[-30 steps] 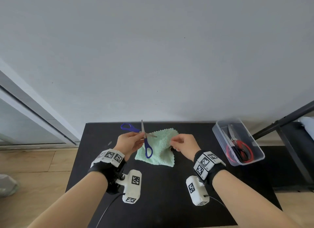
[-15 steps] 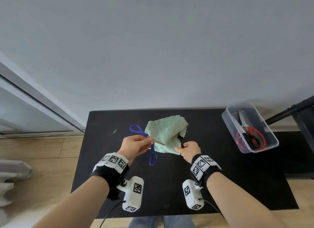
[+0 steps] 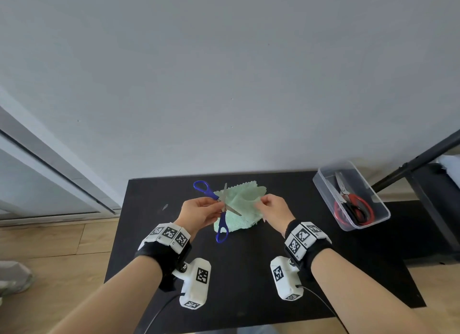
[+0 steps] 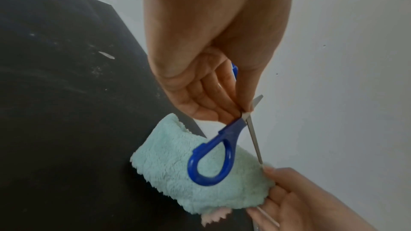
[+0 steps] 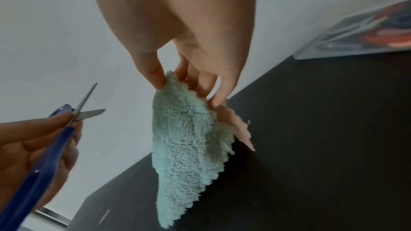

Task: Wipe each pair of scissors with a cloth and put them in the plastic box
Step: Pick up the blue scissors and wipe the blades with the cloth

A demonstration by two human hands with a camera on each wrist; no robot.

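Left hand [image 3: 199, 213] pinching blue-handled scissors [image 3: 222, 211] at the pivot, blades spread apart, right hand [image 3: 272, 210] pinching a green cloth [image 3: 242, 206] above the black surface [image 3: 249, 279], plastic box [image 3: 323, 184] sitting to the right

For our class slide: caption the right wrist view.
Right hand pinches a green cloth while the left hand holds open blue scissors.

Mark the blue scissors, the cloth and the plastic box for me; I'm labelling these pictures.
blue scissors [image 3: 222, 230]: head view, on the lower handle loop.
cloth [image 5: 184, 140]: right wrist view, on the hanging green face.
plastic box [image 3: 323, 191]: head view, on the left wall.
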